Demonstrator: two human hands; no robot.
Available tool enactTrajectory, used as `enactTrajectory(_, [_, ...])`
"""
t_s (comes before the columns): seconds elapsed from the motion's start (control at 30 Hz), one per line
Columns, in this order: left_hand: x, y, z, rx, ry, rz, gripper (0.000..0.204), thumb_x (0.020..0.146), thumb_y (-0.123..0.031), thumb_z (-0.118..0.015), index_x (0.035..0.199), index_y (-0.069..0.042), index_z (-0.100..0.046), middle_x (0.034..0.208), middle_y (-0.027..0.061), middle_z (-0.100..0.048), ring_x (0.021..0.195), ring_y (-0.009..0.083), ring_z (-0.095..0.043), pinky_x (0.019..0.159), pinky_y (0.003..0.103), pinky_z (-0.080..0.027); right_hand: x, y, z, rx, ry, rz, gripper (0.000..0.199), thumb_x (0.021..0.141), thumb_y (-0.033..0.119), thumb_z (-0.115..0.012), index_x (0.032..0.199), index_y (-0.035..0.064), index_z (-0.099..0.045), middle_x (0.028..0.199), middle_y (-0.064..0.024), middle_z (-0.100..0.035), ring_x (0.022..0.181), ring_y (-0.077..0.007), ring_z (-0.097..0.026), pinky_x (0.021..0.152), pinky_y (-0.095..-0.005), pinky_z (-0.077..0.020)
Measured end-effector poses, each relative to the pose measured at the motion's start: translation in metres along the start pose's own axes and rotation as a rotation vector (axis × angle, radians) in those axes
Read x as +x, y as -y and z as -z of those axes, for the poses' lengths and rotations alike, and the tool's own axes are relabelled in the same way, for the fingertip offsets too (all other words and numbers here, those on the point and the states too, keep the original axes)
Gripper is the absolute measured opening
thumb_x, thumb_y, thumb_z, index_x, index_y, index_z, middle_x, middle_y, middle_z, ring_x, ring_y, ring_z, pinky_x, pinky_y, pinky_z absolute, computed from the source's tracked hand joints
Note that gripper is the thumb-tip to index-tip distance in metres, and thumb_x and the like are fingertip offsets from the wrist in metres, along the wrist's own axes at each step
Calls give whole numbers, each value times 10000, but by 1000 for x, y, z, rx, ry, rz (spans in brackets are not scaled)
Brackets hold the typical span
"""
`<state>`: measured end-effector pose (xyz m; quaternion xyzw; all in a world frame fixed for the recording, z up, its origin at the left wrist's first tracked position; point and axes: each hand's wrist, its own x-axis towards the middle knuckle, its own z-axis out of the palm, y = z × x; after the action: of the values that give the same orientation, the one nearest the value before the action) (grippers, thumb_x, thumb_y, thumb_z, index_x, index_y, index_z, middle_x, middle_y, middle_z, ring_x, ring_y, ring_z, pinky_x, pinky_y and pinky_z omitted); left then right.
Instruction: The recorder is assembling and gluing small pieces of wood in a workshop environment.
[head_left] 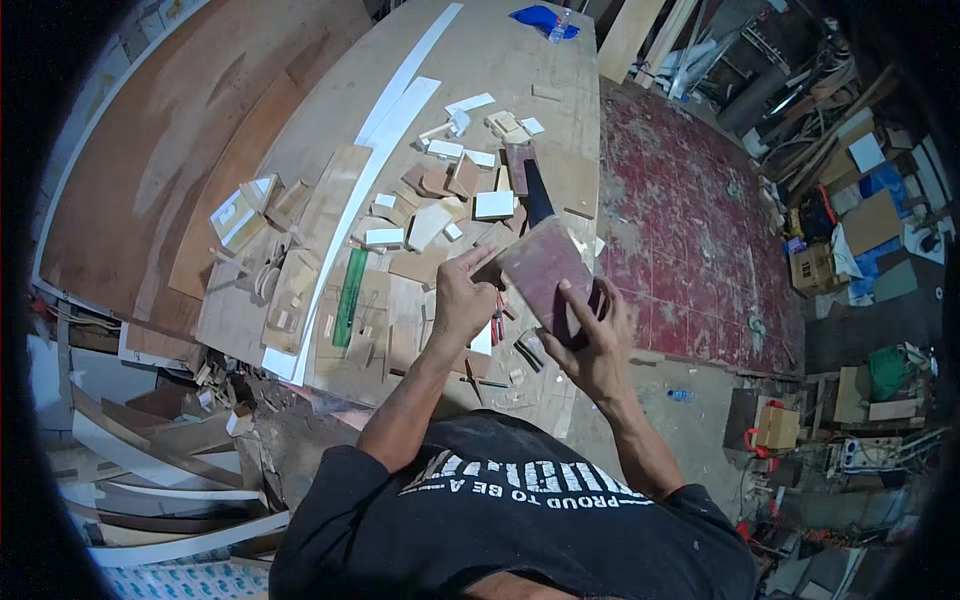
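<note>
My right hand [600, 350] grips a flat reddish-brown board [545, 272] by its lower right side, thumb and fingers on its face and edge. The board is tilted above the worktable [490, 50]. At its left edge is my left hand [467, 305], index finger reaching toward the board and the other fingers curled in. Something small and brown may be between that thumb and index finger, but I cannot make it out. Beyond the board lie a dark strip [538, 190] and a white-topped wooden block [494, 205].
Several wood offcuts and blocks lie about the table. A green strip [350, 298] and long white strips [400, 110] are on the left, with a hammer [455, 125] farther back. A blue bag [545, 18] sits at the far end. Clutter lines the red floor [690, 230] on the right.
</note>
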<state>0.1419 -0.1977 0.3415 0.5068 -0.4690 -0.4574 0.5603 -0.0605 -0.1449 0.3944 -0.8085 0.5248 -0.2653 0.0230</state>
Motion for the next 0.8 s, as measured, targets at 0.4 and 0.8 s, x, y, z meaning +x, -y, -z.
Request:
enactTrajectory(0.4, [0, -6, 0, -109, 49, 160, 401, 795, 37, -487, 1168, 106, -617, 779, 88, -664, 619, 103, -607, 550, 247, -487, -1, 3, 4, 219, -365, 112, 735, 637, 283, -862, 1311, 177, -588, 1309, -289, -433, 1193, -432, -429, 973, -510, -381])
enactTrajectory(0.8, [-14, 15, -1, -53, 135, 32, 329, 852, -31, -497, 1129, 54, -653, 843, 70, -697, 716, 97, -641, 626, 243, -500, -18, 7, -1, -85, -48, 0, 751, 608, 266, -869, 1300, 166, -594, 1308, -266, -439, 1192, -403, -443, 924, -483, -421])
